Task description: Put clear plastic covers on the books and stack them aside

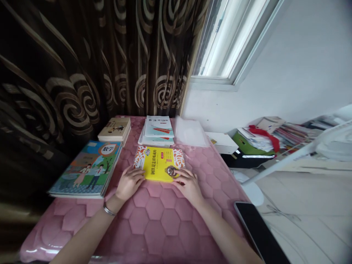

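A yellow book (156,165) with orange-and-white patterned ends lies on the pink quilted tablecloth (165,223), its cover text running sideways. My left hand (131,182), a silver bracelet on its wrist, grips the book at its near left corner, fingers bent over the edge. At the near right corner my right hand (188,184) has its fingers on the cover and its thumb by the front edge. Just behind the yellow book is a stack of pale blue-and-white books (158,128).
Math textbooks (88,168) form a stack at the left, with beige books (114,128) behind them. White sheets (191,131) lie at the table's back right. A dark-screened device (258,231) rests along the right edge. Curtains (143,55) hang behind; a white stand (251,192) is beyond the table.
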`<state>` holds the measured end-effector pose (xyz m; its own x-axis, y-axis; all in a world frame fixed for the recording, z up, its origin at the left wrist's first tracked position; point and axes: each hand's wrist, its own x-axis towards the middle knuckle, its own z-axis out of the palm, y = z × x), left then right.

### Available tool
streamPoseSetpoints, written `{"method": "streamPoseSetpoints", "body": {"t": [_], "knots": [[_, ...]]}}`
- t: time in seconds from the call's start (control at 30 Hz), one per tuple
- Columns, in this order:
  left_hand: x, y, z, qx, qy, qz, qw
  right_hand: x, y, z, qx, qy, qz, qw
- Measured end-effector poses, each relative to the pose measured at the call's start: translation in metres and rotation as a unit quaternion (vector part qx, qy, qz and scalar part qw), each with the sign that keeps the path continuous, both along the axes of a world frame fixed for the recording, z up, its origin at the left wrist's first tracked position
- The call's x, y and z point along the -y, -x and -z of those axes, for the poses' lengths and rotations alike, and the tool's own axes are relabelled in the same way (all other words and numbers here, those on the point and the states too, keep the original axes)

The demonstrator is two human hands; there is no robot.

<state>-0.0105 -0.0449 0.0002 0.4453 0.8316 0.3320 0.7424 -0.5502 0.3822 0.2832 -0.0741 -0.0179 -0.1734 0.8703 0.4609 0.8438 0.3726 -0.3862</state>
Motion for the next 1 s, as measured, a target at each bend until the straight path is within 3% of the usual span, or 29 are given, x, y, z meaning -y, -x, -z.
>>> {"method": "streamPoseSetpoints", "body": {"t": [0.23, 0.57, 0.7, 0.83, 1.0], "knots": [[0.001, 0.031, 0.003, 0.008, -0.018, -0.031, 0.999, 0.007, -0.039, 0.01, 0.018, -0.004, 0.033, 0.999], [-0.008, 0.039, 0.013, 0.032, -0.042, -0.003, 0.999, 0.005, -0.044, 0.02, -0.023, 0.0, 0.033, 0.999], [-0.005, 0.042, 0.012, 0.044, -0.035, 0.001, 0.998, 0.008, -0.047, 0.014, -0.014, 0.015, 0.025, 0.999], [0.004, 0.024, 0.007, 0.014, -0.072, 0.006, 0.997, 0.015, -0.03, -0.003, 0.034, 0.029, 0.015, 0.999], [0.005, -0.032, 0.01, -0.021, -0.091, 0.057, 0.994, 0.01, 0.033, -0.013, 0.062, 0.032, -0.02, 0.997]]}}
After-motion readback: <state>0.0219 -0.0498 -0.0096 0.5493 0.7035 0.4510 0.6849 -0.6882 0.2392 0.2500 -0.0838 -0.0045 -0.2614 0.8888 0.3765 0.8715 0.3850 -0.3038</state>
